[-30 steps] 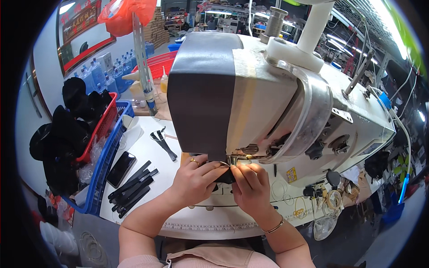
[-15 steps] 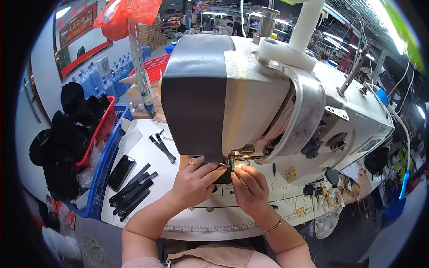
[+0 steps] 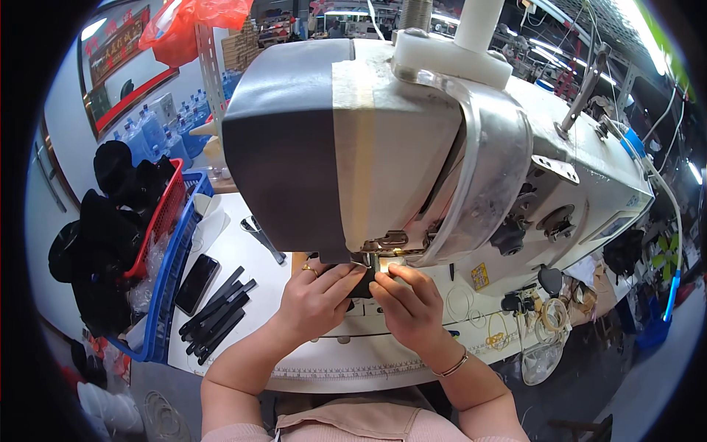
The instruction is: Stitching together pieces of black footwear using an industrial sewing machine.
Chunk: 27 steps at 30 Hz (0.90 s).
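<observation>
A large white and grey sewing machine (image 3: 412, 147) fills the middle of the view. Both hands meet under its head, at the needle. My left hand (image 3: 318, 296), with a ring on one finger, presses its fingertips on a small black piece (image 3: 361, 283) lying on the machine bed. My right hand (image 3: 407, 300), a bracelet on its wrist, pinches the same black piece from the right, just below the presser foot (image 3: 374, 262). Most of the piece is hidden by my fingers.
Several black strips (image 3: 217, 314) and a dark phone (image 3: 197, 283) lie on the white table (image 3: 243, 346) at the left. Scissors (image 3: 264, 239) lie further back. Red and blue baskets (image 3: 163, 265) heaped with black pieces stand at the far left. Wire loops (image 3: 471, 306) sit at the right.
The view has moved closer to the machine head, which looks larger now. Both hands stay together at the needle, holding the black piece; they have hardly shifted.
</observation>
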Each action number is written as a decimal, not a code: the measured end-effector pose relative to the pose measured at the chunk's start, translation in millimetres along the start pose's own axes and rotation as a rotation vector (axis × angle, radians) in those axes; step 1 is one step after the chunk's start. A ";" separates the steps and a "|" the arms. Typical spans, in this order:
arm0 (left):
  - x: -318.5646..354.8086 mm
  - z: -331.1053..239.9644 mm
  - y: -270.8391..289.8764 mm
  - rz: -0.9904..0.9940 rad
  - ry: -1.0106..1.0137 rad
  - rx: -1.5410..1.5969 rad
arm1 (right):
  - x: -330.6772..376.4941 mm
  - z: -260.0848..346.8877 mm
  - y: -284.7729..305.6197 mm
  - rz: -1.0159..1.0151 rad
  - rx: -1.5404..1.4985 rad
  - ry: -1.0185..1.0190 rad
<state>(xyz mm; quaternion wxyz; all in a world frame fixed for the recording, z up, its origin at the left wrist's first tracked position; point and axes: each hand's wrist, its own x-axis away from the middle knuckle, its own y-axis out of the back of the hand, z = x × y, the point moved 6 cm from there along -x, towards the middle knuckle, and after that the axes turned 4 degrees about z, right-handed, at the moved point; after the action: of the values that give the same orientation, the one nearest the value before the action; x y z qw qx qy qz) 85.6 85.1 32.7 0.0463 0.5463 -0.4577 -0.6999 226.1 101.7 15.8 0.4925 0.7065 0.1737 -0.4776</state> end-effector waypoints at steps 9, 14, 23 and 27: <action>0.3 1.5 -1.7 0.047 0.004 -0.006 | -2.5 -0.4 1.1 -0.034 -0.021 -0.041; -1.2 -0.1 0.3 0.037 0.027 0.002 | -3.6 -0.1 3.3 -0.020 0.000 -0.037; 1.2 4.6 -3.2 -0.002 0.046 0.025 | -8.4 0.7 3.9 0.007 0.018 -0.062; 1.8 8.7 -6.6 0.000 0.092 0.064 | -10.5 -3.9 1.1 0.041 0.017 -0.089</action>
<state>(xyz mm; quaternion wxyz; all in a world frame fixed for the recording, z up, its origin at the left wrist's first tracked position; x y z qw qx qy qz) 80.7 93.0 26.7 0.0496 0.5791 -0.4772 -0.6591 223.8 107.0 25.4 0.5034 0.6920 0.1333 -0.4999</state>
